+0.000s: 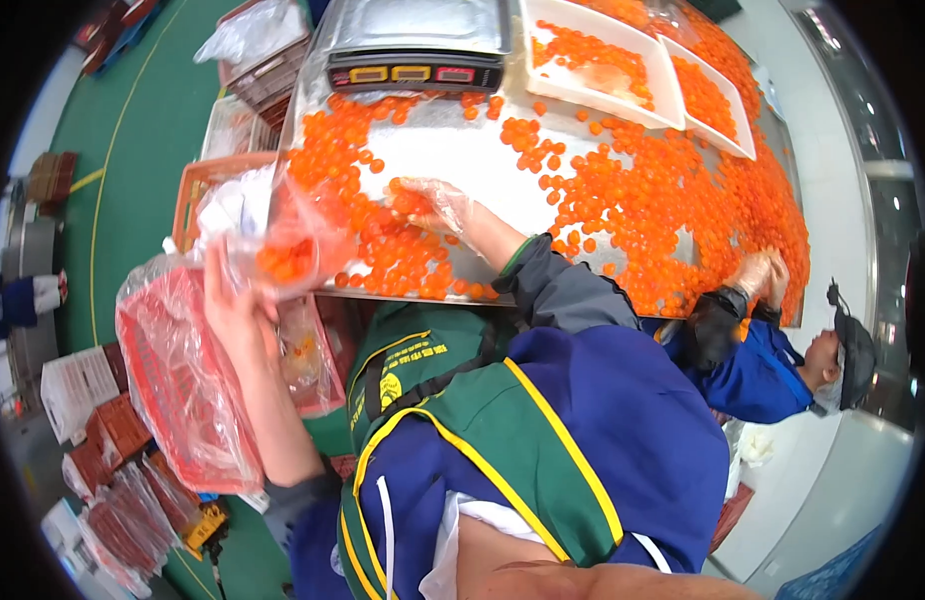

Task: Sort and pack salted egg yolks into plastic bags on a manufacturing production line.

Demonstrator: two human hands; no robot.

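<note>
My left hand (241,311), bare, grips a clear plastic bag (312,240) at the metal table's near left corner. Several orange balls, which look like egg yolks (286,260), lie inside the bag. My right hand (432,204), in a thin clear glove, has its fingers curled round a few orange balls, just right of the bag. Loose orange balls (410,262) spread below that hand and over much of the metal table (447,154). A digital scale (417,67) with a steel pan stands at the table's far side.
White trays (609,97) with orange balls stand at the upper right. A co-worker (770,367) has both hands in the heap at the right. A pink crate (185,375) lined with plastic is at the left, beside an orange crate (196,195). Another pink crate (312,360) sits below the table edge.
</note>
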